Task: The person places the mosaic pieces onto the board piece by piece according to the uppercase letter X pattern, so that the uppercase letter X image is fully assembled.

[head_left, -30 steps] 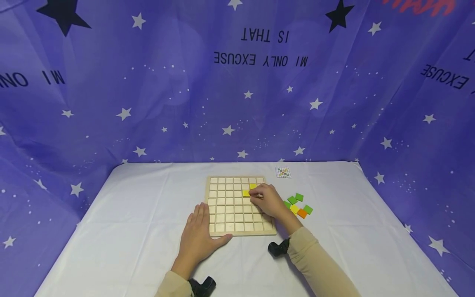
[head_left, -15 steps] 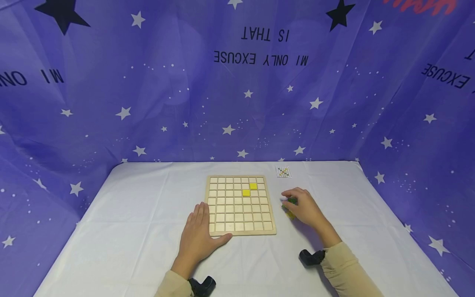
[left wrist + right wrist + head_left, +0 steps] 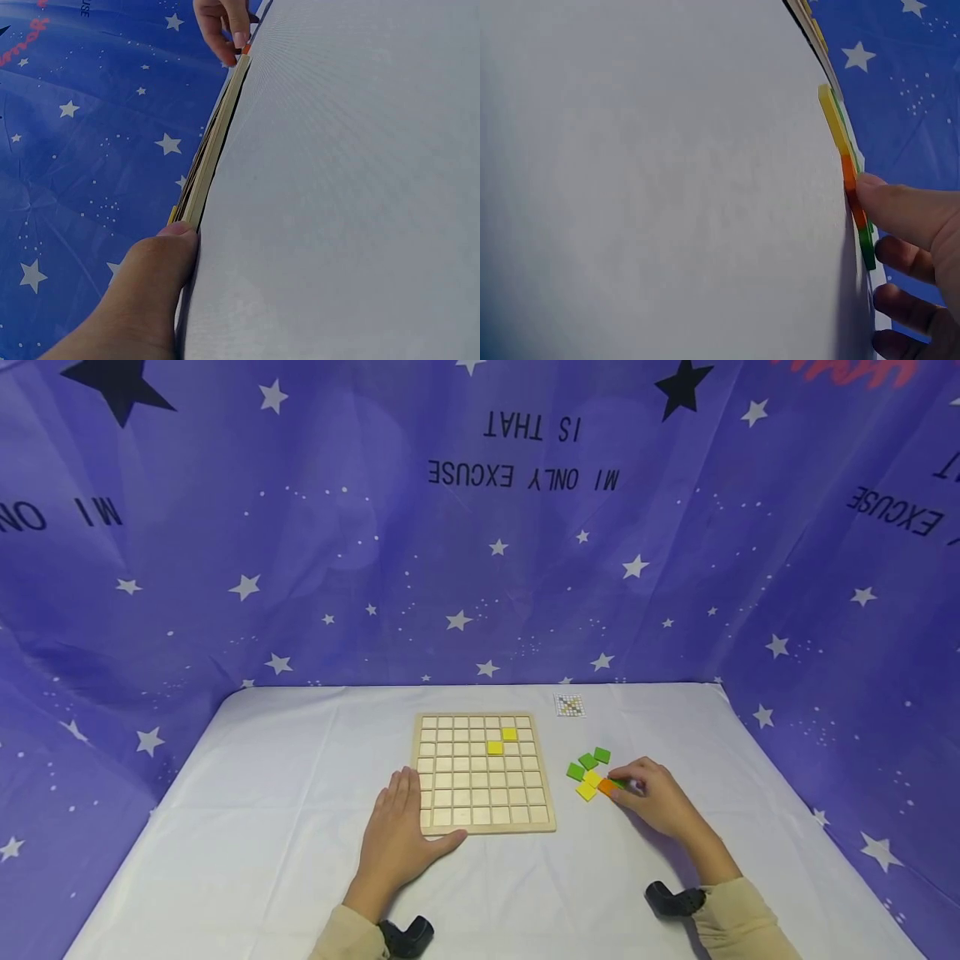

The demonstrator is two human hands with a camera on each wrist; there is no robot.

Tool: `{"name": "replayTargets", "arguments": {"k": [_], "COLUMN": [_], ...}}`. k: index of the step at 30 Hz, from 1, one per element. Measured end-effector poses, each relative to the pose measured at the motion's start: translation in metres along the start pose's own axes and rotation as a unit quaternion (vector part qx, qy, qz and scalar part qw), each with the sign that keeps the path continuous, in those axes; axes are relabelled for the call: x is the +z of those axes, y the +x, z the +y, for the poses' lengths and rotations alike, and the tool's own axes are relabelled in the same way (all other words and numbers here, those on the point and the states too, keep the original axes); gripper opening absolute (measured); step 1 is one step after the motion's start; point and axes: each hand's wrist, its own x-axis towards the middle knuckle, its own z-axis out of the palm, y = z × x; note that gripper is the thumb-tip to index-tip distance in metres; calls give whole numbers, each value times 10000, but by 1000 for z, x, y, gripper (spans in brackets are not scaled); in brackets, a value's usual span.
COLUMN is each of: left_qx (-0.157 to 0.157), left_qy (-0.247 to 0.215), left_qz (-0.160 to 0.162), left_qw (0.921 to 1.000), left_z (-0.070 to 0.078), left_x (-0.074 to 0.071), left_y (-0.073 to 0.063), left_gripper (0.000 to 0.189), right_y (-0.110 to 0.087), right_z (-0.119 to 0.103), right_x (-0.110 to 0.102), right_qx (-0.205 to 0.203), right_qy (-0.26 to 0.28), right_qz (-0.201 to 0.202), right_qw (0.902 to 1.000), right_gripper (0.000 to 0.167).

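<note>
A square wooden grid board [image 3: 480, 792] lies on the table with two yellow tiles [image 3: 495, 748] in cells at its upper right. My left hand [image 3: 397, 827] rests at the board's lower left corner, fingers straight along the left side and thumb against the near edge. Right of the board lies a loose group of green tiles [image 3: 588, 762], yellow tiles [image 3: 587, 791] and one orange tile [image 3: 607, 787]. My right hand [image 3: 660, 797] pinches the orange tile between thumb and forefinger. A green tile [image 3: 867, 251] sits right beside it, partly hidden by the fingers in the head view.
A small card [image 3: 570, 706] printed with a coloured grid lies behind the tiles. White cloth [image 3: 247, 827] covers the table, and a purple star-patterned curtain [image 3: 420, 568] hangs behind it. Each wrist wears a black camera mount [image 3: 671, 900].
My right hand has left the board's upper right cells, gone over the tile group and moved on to its right side, at the orange tile. The left hand has stayed put.
</note>
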Motion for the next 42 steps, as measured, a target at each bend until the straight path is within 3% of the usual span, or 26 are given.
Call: {"name": "replayTargets", "arguments": {"k": [12, 20, 26, 32, 42], "left_qx": [-44, -3, -10, -30, -42], "left_qy": [-20, -7, 4, 44, 35], "left_qz": [-147, -9, -26, -148, -169], "left_qw": [9999, 10000, 10000, 9999, 9998], "left_z": [-1, 0, -1, -2, -1], "left_x": [0, -1, -2, -1, -3], "left_y": [1, 0, 0, 0, 1], "left_gripper": [129, 127, 127, 129, 129], "right_y": [3, 7, 8, 12, 36], "right_z": [-6, -11, -11, -15, -49], "right_x": [0, -2, -1, 3, 27], "right_qx": [80, 136, 75, 293, 36], "right_qy": [-179, -172, 281, 728, 1336], "right_qz": [-233, -519, -476, -128, 1], "right_qw": [9995, 9984, 9984, 9968, 9910], "right_gripper": [24, 22, 20, 17, 13]}}
